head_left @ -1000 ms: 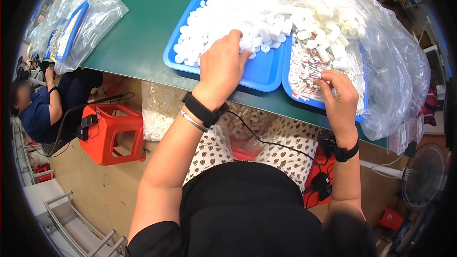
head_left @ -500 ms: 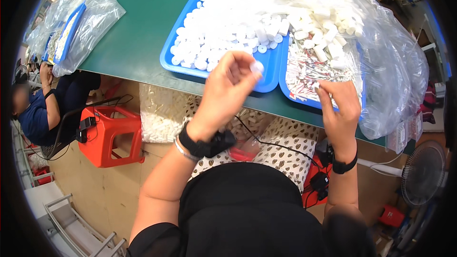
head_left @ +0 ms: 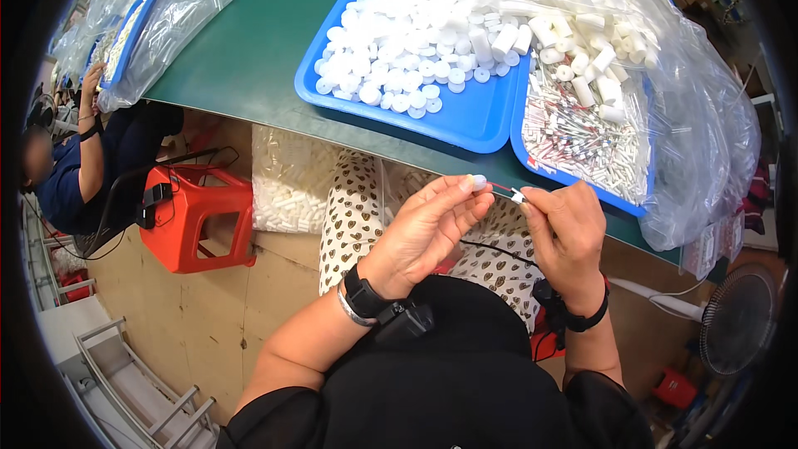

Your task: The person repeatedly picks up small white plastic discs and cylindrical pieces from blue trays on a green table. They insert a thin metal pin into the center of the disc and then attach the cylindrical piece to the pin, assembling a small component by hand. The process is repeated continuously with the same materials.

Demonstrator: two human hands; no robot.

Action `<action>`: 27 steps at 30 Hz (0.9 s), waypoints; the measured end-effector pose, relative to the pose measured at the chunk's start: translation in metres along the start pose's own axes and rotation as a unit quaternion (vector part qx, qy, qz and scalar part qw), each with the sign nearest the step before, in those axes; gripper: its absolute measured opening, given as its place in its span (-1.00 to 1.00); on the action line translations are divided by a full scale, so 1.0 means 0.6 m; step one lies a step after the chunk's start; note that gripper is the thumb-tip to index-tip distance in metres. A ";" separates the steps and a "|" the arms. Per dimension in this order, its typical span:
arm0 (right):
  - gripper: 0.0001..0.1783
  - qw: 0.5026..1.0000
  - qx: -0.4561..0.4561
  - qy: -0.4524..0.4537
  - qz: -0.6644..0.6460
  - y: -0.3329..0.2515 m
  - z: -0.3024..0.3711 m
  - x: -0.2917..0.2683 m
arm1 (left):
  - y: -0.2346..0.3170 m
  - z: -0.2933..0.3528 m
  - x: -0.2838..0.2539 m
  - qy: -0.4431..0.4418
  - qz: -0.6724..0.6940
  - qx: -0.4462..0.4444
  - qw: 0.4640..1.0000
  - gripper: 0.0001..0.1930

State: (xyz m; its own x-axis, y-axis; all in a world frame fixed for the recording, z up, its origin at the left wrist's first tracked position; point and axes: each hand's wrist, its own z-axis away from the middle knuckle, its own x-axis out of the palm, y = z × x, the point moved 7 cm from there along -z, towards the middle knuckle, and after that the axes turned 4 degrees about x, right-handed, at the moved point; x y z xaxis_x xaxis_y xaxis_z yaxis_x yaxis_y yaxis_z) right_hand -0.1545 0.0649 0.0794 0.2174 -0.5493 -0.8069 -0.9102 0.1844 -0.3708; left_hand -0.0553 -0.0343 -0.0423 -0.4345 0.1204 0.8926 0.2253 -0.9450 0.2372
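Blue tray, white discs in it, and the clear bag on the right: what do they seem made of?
Blue tray: likely moulded plastic, smooth and evenly coloured, with rounded corners. White discs: probably plastic, pale, though glare hides their finish. Clear bag: thin, glossy plastic film, judging by its creases and highlights.

Smooth white discs (head_left: 407, 66) with a plastic look sit in a glossy blue plastic tray (head_left: 482, 129); crinkled clear plastic film (head_left: 715, 145) catches the light. A shiny metal bangle (head_left: 352, 313), matt black cloth top (head_left: 457, 374), smooth red plastic stool (head_left: 170, 241) and smooth green tabletop (head_left: 258, 50) complete the surfaces.
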 end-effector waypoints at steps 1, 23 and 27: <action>-0.77 1.000 0.001 -0.001 -0.009 0.000 0.002 0.003 | -0.003 0.001 0.000 -0.015 0.021 0.010 1.000 -0.83; -0.78 0.998 -0.027 -0.049 0.037 -0.012 0.010 0.016 | -0.017 0.004 -0.009 0.003 0.014 0.041 0.999 -0.63; -0.78 0.997 -0.041 -0.055 0.037 -0.018 0.010 0.012 | -0.016 0.008 -0.004 0.003 -0.094 0.068 0.993 -0.65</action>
State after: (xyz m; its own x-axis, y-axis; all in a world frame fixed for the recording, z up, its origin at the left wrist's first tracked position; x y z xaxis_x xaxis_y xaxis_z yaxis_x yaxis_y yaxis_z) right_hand -0.1413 0.0637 0.0747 0.1819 -0.4440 -0.8774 -0.9497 0.1518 -0.2738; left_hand -0.0523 -0.0240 -0.0446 -0.4857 0.2878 0.8254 0.2554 -0.8563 0.4489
